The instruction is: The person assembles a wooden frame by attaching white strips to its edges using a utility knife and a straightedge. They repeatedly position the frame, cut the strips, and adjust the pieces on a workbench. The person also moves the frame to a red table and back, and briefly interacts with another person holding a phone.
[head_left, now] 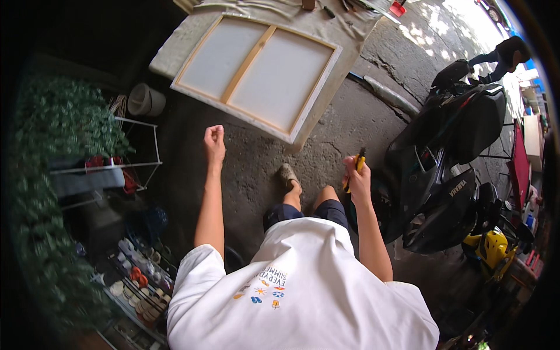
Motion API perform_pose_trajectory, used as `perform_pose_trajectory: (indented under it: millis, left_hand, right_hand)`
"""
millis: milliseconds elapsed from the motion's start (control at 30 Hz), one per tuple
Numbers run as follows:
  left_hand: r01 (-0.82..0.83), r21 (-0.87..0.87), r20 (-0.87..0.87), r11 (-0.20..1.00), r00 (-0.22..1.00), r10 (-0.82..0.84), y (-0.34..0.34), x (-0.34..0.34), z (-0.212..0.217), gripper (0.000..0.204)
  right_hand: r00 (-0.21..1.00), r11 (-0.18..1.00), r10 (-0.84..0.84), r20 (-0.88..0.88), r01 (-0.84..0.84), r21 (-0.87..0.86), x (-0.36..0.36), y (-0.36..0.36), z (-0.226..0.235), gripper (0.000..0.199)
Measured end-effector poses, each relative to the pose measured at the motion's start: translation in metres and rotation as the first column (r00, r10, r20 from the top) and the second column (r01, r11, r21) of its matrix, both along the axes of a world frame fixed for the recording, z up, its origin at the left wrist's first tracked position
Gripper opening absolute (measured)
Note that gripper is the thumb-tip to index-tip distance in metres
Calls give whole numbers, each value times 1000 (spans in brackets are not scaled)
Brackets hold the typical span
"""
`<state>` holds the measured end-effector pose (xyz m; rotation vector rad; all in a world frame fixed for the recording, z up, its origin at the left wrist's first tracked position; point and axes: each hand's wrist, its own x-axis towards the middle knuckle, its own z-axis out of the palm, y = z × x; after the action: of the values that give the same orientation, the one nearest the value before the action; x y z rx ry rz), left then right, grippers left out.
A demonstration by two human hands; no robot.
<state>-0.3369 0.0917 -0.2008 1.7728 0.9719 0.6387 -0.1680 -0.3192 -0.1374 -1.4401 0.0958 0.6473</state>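
Observation:
My right hand (359, 176) is wrapped round a yellow-and-black hand tool (361, 160). Its dark end sticks up past my fingers, and the grip hides its exact kind. My left hand (215, 144) is raised with the fingers curled in; whether anything small is inside cannot be seen. Ahead of both hands, apart from them, a stretched canvas (280, 79) lies face down, showing its wooden frame and centre bar. It rests on a cloth-covered table (170, 51), its near corner close to the table's edge.
A black motorbike (449, 169) stands close on my right, with a yellow helmet-like object (493, 248) behind it. A grey bucket (146, 100), a white metal rack (156, 146) and a shoe shelf (137, 297) are to my left. Several small tools lie at the table's far side.

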Motion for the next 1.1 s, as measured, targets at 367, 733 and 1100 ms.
perform_pose_trajectory:
  millis: [367,733,1100]
  left_hand:
    - [273,274,-546,922,833,-84,112,168,-10,52]
    - [419,291,-580,860,792,-190,132,217,-32,35]
    - [-74,350,-374,934,903,212,46,163,13,26]
  right_hand:
    - [898,819,262,354,-12,-574,162,185,-88,44]
    - [905,519,374,203,-24,-854,199,236,-66,39]
    - [536,587,709,458,-89,-804,296,293,-16,30]
